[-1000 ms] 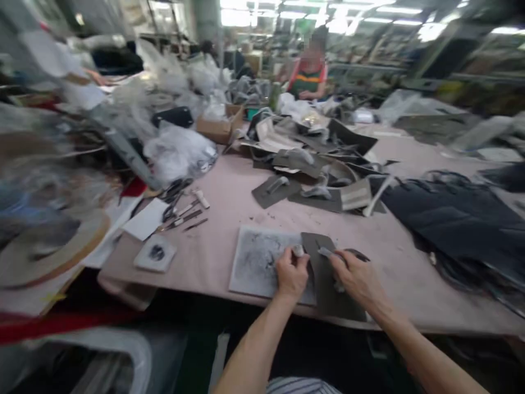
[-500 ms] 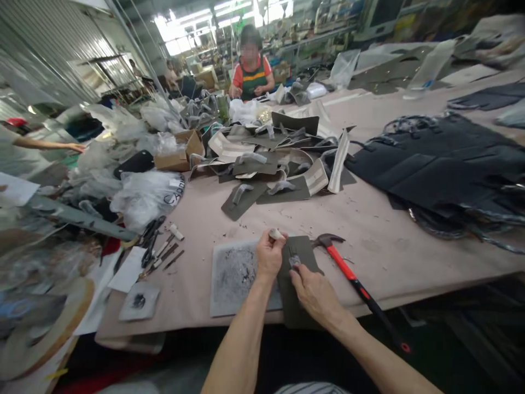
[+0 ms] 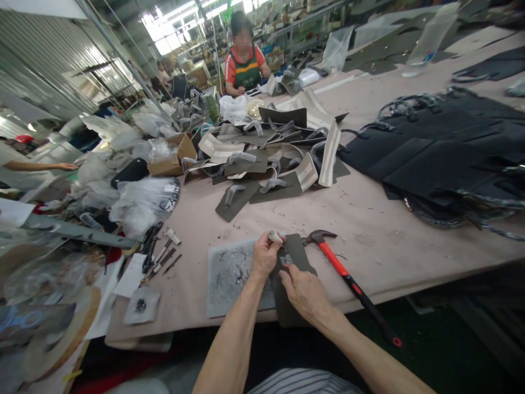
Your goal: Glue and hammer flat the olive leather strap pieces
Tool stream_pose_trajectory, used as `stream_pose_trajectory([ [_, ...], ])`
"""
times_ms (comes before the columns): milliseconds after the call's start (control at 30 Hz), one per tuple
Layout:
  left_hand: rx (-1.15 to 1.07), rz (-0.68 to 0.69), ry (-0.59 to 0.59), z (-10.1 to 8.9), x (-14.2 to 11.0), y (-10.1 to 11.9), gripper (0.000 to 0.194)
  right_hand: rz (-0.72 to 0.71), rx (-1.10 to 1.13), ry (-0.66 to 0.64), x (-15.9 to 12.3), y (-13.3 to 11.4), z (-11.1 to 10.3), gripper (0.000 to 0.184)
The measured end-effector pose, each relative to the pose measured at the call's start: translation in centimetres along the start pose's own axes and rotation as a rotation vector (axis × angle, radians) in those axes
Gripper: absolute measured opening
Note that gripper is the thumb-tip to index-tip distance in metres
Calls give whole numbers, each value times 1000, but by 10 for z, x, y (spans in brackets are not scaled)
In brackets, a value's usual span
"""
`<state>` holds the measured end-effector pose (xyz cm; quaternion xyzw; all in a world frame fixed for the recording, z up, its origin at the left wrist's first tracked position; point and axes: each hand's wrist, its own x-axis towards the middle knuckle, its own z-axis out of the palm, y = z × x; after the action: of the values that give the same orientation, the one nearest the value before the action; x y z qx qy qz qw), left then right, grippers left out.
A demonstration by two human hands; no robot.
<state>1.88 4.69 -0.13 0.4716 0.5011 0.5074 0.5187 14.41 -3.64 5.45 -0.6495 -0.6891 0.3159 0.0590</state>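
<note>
One bare left hand [image 3: 264, 255] grips a stubby off-white cylinder [image 3: 274, 236] at the edge of a flat olive-grey panel [image 3: 301, 257] on the pinkish surface [image 3: 361, 219] — the right hand [image 3: 304, 291] touches its plastic-wrapped strip [image 3: 286, 257], grip unclear.

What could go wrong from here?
The hammer overhangs the table edge; a bump could tip it off.
The right hand lies close to the white-ended tool in the left hand; a slip might hurt it.
Dark bits on the board could mark the panel.
</note>
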Motion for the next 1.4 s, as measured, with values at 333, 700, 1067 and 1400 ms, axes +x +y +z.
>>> stream_pose_trajectory([
  [333,92,27,-25,-1,1,-5,19,4,48,0,-2,3,5,43],
  [700,298,118,-53,2,0,5,9,120,-229,392,-10,105,-26,41],
  [1067,327,197,-85,2,-5,10,13,463,677,-178,-20,118,-44,10],
  [1400,414,257,-140,-1,-4,-2,15,-64,316,478,-22,44,-103,39],
])
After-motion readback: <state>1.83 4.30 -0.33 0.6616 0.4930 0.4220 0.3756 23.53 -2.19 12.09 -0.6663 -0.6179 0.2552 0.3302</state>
